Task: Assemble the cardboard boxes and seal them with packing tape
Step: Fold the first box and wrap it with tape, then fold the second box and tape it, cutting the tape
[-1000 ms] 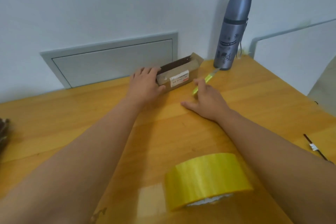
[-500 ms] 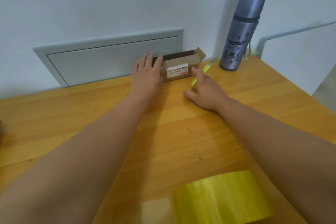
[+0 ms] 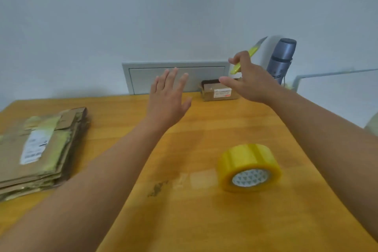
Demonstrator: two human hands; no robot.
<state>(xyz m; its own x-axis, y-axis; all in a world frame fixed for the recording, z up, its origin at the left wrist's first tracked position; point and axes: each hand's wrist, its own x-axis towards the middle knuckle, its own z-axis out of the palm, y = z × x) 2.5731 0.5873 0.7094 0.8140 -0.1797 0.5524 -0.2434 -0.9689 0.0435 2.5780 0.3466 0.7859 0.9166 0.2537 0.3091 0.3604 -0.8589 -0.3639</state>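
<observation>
A small open cardboard box (image 3: pixel 210 94) with a white label stands at the table's far edge against the wall. My left hand (image 3: pixel 168 96) hovers to its left, fingers straight and spread, touching nothing. My right hand (image 3: pixel 248 82) is raised in front of the box and holds a yellow utility knife (image 3: pixel 243 60) between its fingers, blade pointing up and right. A roll of yellow packing tape (image 3: pixel 248 166) lies on the wooden table (image 3: pixel 204 129) near my right forearm. A stack of flattened cardboard boxes (image 3: pixel 38 149) lies at the left.
A grey metal flask (image 3: pixel 283 59) stands at the back right by the wall. A grey wall panel (image 3: pixel 173 75) sits behind the small box. A white board (image 3: pixel 337 92) leans at the right.
My left hand has let go of the small box and lifted away, fingers spread. My right hand has picked the yellow knife up off the table. The view pulled back, showing the flattened stack.
</observation>
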